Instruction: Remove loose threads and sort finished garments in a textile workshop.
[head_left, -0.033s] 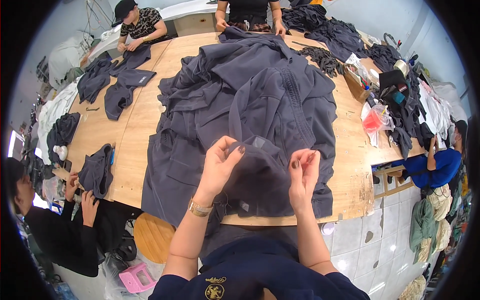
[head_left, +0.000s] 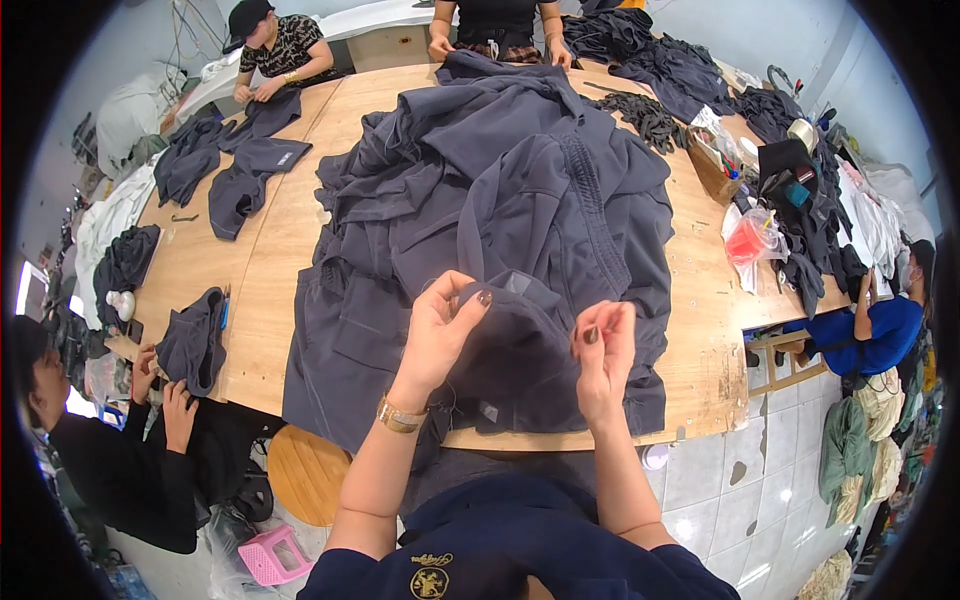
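Note:
My left hand (head_left: pixel 437 332) pinches the upper edge of a dark grey garment (head_left: pixel 510 365) between thumb and fingers. That garment hangs toward the table's near edge, with a small pale tag low on it. At its right side my right hand (head_left: pixel 604 362) is closed, thumb against fingers. Whatever those fingertips hold is too small or hidden to make out. Beyond both hands spreads a large heap of dark grey garments (head_left: pixel 430 190), one showing a gathered elastic waistband (head_left: pixel 590 210).
The wooden table (head_left: pixel 700 350) carries smaller garments (head_left: pixel 255 180) at left. A cup of red drink (head_left: pixel 750 238) and a cardboard box (head_left: pixel 712 172) stand at right. Co-workers sit at left and far left; another stands opposite, holding the heap's far edge. A pink stool (head_left: pixel 275 553) is below left.
My right hand has shifted slightly left, its fingertips closer to the garment's edge. The left hand keeps its hold in the same place.

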